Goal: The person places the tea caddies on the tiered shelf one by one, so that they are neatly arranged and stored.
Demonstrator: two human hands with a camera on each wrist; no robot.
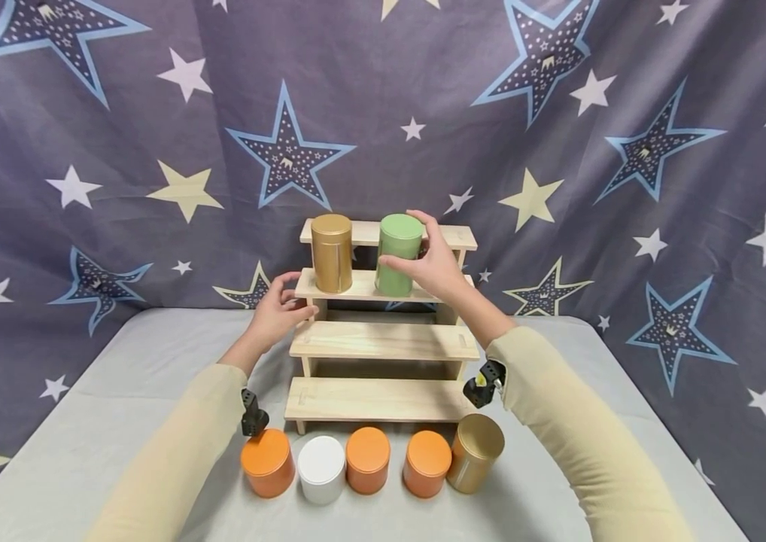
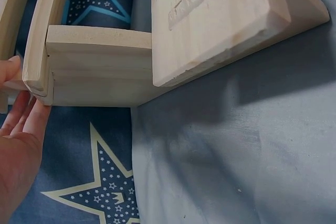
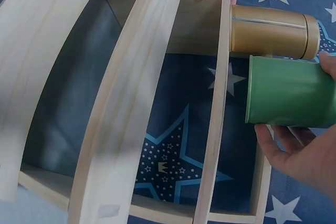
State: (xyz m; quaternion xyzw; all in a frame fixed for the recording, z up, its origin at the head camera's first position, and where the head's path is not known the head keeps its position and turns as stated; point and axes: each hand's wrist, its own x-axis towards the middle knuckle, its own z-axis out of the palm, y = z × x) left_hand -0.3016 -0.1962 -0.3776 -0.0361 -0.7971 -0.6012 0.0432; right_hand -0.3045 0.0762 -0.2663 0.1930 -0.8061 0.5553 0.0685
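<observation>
A tiered wooden display rack (image 1: 383, 342) stands against the curtain. My right hand (image 1: 439, 267) grips a green canister (image 1: 394, 256), thumb and fingers around its sides, at the second tier from the top. In the right wrist view, a narrow gap shows between the green canister's base (image 3: 251, 90) and the shelf board (image 3: 218, 114). To its left, a tall gold canister (image 1: 332, 256) stands upright on that tier. My left hand (image 1: 276, 316) holds the rack's left side; in the left wrist view its fingers (image 2: 37, 116) touch the wooden side panel.
In front of the rack, a row holds a left orange canister (image 1: 268, 463), a white canister (image 1: 321, 470), a middle orange canister (image 1: 367, 461), a right orange canister (image 1: 427, 464) and another gold canister (image 1: 475, 453). They stand on a pale table cover (image 1: 119, 384). A star-patterned curtain (image 1: 369, 45) hangs behind.
</observation>
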